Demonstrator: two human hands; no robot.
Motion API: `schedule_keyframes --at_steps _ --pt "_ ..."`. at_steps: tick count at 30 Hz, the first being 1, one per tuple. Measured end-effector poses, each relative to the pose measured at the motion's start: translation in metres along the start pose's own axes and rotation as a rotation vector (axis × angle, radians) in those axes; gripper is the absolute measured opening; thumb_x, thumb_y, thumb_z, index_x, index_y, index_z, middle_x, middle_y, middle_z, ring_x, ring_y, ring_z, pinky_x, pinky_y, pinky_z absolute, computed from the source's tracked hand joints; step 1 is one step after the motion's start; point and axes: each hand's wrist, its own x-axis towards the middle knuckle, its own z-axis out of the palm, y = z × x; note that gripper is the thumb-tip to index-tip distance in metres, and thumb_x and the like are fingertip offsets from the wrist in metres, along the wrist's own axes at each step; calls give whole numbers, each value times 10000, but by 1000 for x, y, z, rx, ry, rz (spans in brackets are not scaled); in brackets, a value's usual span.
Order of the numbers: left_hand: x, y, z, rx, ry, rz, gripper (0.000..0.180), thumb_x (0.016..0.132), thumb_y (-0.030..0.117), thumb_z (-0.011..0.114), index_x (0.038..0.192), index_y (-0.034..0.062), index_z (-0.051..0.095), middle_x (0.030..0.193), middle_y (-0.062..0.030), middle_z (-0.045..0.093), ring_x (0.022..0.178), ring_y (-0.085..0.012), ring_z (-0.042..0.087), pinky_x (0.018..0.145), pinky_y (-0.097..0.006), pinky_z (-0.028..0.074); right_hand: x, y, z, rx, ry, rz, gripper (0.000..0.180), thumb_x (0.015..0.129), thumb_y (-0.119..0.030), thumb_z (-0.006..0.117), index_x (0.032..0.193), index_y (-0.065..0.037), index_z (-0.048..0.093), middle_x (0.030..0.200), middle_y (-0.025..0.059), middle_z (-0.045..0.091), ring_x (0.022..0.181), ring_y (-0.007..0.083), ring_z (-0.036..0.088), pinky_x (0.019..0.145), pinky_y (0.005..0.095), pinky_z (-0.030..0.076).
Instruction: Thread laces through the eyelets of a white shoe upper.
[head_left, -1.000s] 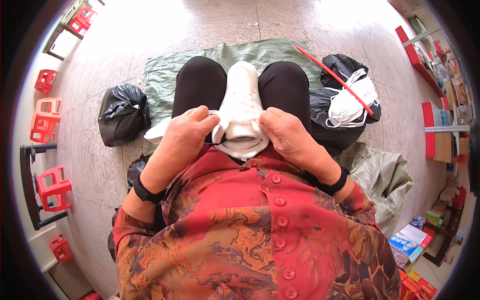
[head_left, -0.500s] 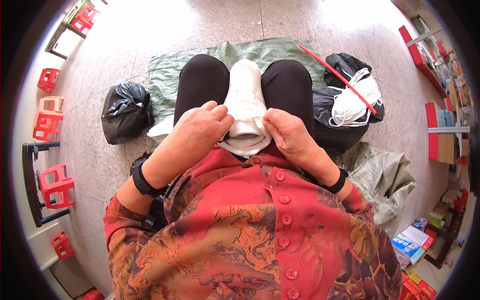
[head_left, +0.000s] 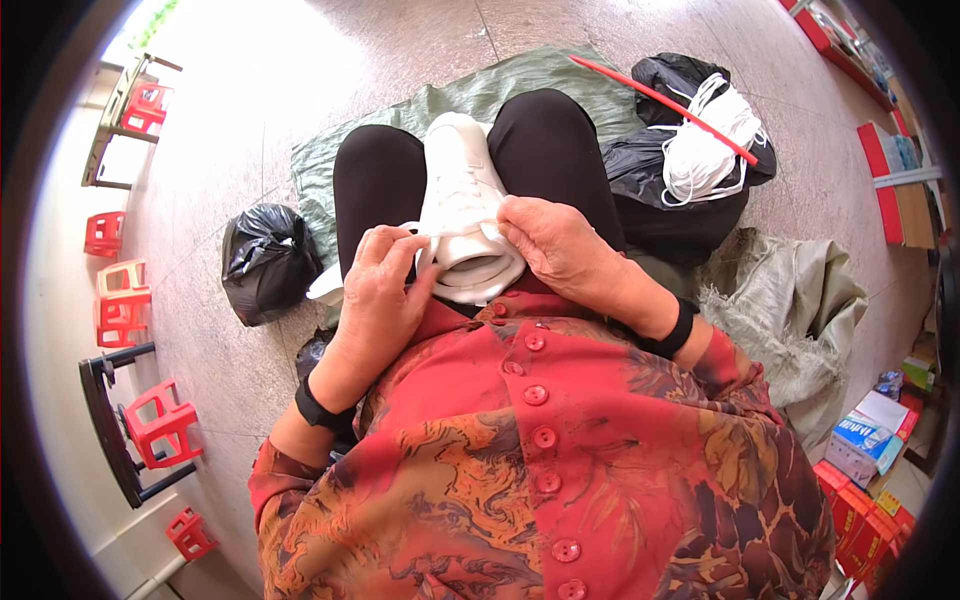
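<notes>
White shoe (head_left: pixel 458 205) rests between the person's black-trousered thighs (head_left: pixel 378 185), just above the middle of the frame, toe toward the top edge and opening toward the red shirt (head_left: pixel 560 430); the thighs seem to act as a cradle, leaving both hands free for its upper end. The right hand (head_left: pixel 555 243) is closed in a pinch on a white lace at the right of the opening, its wrist turned inward, probably to keep that strand from slipping. The left hand (head_left: pixel 383 272) has its thumb and fingers curled at the opening's left edge, a white strand at the fingertips; I cannot tell whether it grips firmly. Working from both sides likely keeps the shoe from twisting. A bundle of white cord (head_left: pixel 708 140) sits on a black bag (head_left: pixel 640 165) at the upper right, a red stick (head_left: pixel 665 108) across it, perhaps laid there to be within reach. Below the knees spreads a green woven sheet (head_left: pixel 410 112), likely guarding against the floor (head_left: pixel 225 165); a tied black bag (head_left: pixel 265 265) stands at the left.
</notes>
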Motion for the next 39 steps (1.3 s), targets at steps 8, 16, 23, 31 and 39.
schedule_keyframes --at_steps 8,16,23,31,39 --pt "17 15 -3 272 -157 119 180 727 -39 601 883 51 599 836 -120 544 780 -284 549 675 -384 460 -2 4 6 28 28 -2 67 912 -62 523 895 1 507 801 222 570 777 432 582 658 469 458" --pt "47 7 -11 244 -459 355 118 694 0 591 791 60 561 884 -88 493 872 -298 464 771 -387 399 -5 2 3 -60 45 -4 78 920 -78 520 918 -4 498 812 225 585 788 434 591 666 484 464" --pt "39 58 19 -750 -452 -175 75 937 76 591 871 55 620 806 -17 567 630 -103 502 538 -264 419 -19 -6 0 -52 155 -75 207 892 -27 553 1091 21 525 880 237 594 836 436 602 735 457 503" --pt "22 18 30 -954 -287 -749 190 966 77 544 1132 -6 585 682 -8 613 506 -7 438 433 -170 318 -34 -16 -3 -127 46 -76 380 829 34 589 1204 36 529 971 210 564 883 403 597 771 439 509" --pt "32 21 54 -826 -236 -776 97 938 70 555 938 8 630 680 0 613 545 -30 470 495 -192 359 -29 -31 -11 -182 -65 -15 467 784 -8 649 1235 25 532 1020 192 533 920 383 587 786 433 504"
